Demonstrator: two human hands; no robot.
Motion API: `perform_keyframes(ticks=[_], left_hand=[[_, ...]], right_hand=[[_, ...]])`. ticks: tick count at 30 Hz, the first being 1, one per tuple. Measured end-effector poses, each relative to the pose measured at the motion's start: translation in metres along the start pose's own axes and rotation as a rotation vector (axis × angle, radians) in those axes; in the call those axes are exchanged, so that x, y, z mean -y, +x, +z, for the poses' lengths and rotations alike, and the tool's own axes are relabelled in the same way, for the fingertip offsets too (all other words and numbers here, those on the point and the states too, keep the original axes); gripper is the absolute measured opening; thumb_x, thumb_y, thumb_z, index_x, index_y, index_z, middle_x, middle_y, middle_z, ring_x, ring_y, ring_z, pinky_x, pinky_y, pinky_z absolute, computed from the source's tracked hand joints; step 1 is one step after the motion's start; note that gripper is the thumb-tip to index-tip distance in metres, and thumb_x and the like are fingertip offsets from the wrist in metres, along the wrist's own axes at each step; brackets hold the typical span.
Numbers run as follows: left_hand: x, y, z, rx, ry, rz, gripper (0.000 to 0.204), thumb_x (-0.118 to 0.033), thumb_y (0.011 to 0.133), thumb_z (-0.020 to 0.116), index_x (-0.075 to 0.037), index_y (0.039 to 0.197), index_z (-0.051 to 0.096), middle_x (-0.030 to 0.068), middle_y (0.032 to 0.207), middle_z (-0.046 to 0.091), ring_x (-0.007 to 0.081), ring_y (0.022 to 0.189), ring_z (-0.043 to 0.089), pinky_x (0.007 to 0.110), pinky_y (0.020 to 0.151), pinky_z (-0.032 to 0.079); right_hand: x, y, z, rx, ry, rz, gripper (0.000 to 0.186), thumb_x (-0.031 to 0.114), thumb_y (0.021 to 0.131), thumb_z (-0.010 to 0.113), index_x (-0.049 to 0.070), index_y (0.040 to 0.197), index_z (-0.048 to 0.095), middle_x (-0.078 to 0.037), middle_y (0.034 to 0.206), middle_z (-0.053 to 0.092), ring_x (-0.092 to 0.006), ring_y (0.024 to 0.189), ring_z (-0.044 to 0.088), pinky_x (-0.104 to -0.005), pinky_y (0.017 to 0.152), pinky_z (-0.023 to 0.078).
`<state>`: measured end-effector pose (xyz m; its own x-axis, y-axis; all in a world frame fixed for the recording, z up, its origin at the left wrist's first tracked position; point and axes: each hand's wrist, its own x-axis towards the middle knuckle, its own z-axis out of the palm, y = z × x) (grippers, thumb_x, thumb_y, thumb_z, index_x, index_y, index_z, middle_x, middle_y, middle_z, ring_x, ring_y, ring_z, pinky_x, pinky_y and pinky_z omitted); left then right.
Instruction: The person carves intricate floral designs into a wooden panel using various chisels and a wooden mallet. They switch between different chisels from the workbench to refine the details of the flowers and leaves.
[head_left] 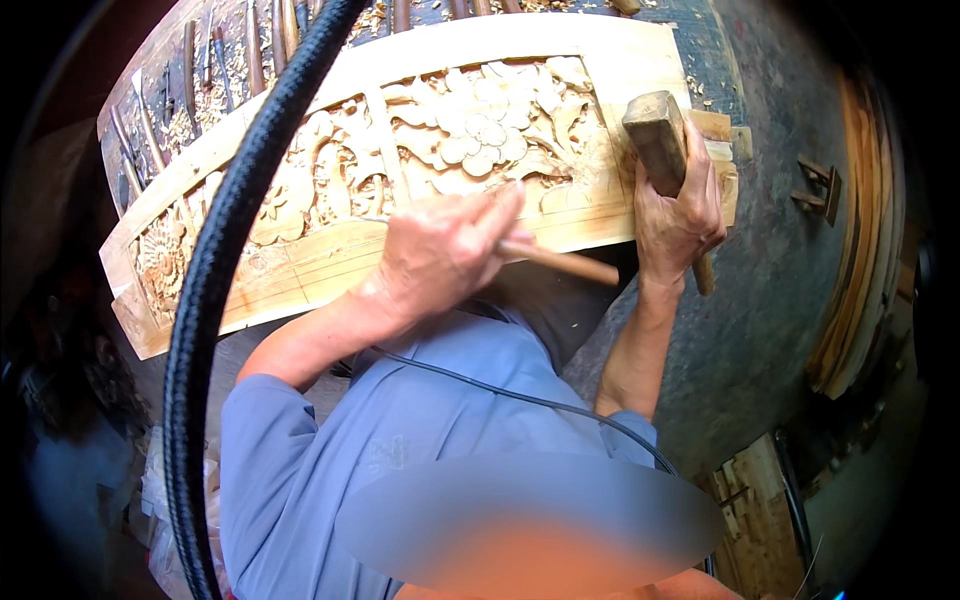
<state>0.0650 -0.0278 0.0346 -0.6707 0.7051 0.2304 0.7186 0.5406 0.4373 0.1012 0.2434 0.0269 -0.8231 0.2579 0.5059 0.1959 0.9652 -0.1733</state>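
A long pale wooden panel (475, 140) carved with flowers and leaves lies across the bench, wood chips in its recesses. My left hand (440, 245) is closed round a chisel (575, 265) over the panel's lower middle; the round wooden handle sticks out to the right and the thin metal shaft points left toward the carving. My right hand (683, 215) grips a wooden mallet (652, 135) at the panel's right end, its squarish head up and its handle end showing below my fist.
The workbench (725, 75) holds rows of carving tools (253, 55) and shavings behind the panel. A thick black braided hose (225, 220) crosses the view at the left. Long boards (855, 240) stand at the right beside a small wooden stool (815, 190). More wood (750, 510) lies at lower right.
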Motion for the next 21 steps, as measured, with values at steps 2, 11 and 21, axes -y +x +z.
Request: perform_keyframes(ticks=[2,11,21], left_hand=[[-0.009,-0.011,0.001,0.073,-0.147,-0.001,0.039,-0.044,0.096,0.08,-0.011,0.116,0.076,0.0003,0.063,0.055,0.0143,0.05,0.055,0.034,0.045,0.044],[-0.003,-0.005,-0.014,0.085,0.068,0.004,0.066,-0.026,0.092,0.079,-0.017,0.155,0.062,0.0005,0.076,0.055,0.0159,0.062,0.061,0.035,0.054,0.049],[0.029,-0.007,-0.044,0.017,0.144,-0.208,0.045,-0.026,0.085,0.088,-0.016,0.127,0.076,0.0012,0.078,0.071,0.0153,0.064,0.067,0.033,0.053,0.051]], right_hand=[[0.001,0.0,0.0,0.003,-0.004,0.001,0.061,0.009,0.078,0.09,0.01,0.136,0.069,-0.011,0.121,0.079,-0.0319,0.107,0.078,-0.0408,0.091,0.062],[0.002,0.0,-0.001,0.004,-0.023,0.012,0.061,0.011,0.078,0.091,0.011,0.135,0.069,-0.01,0.12,0.079,-0.0313,0.108,0.078,-0.0408,0.092,0.062],[0.002,0.0,-0.001,-0.003,-0.023,0.02,0.061,0.011,0.078,0.092,0.012,0.135,0.069,-0.009,0.12,0.079,-0.0305,0.108,0.077,-0.0397,0.091,0.062]])
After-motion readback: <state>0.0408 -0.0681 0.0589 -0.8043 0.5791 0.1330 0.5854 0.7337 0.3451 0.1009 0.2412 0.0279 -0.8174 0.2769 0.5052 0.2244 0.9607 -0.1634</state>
